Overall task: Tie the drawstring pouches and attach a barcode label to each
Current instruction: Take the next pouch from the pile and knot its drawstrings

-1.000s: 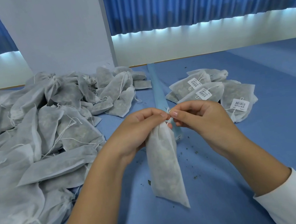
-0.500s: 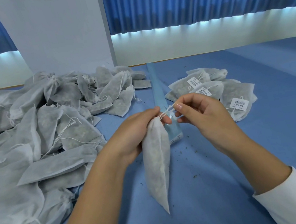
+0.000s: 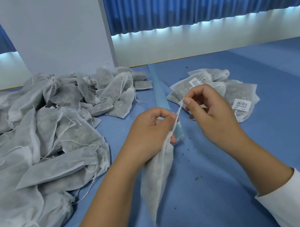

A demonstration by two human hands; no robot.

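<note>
A white fabric drawstring pouch (image 3: 156, 179) hangs over the blue table, its gathered neck gripped by my left hand (image 3: 149, 133). From the neck a white drawstring (image 3: 179, 111) runs up and to the right. My right hand (image 3: 206, 106) pinches the far end of that string between thumb and forefinger, holding it taut. A barcode label (image 3: 242, 103) is attached to one of the tied pouches (image 3: 241, 97) stacked at the right.
A large heap of untied pouches (image 3: 38, 142) fills the left of the blue table (image 3: 269, 153). A long blue strip (image 3: 159, 92) lies between the heap and the labelled stack. Dark crumbs dot the cloth near my hands. A white pillar (image 3: 57, 31) stands behind.
My right hand has drawn the drawstring out up and to the right, away from my left hand. The pouch's neck has closed and the bag has swung to hang lower left.
</note>
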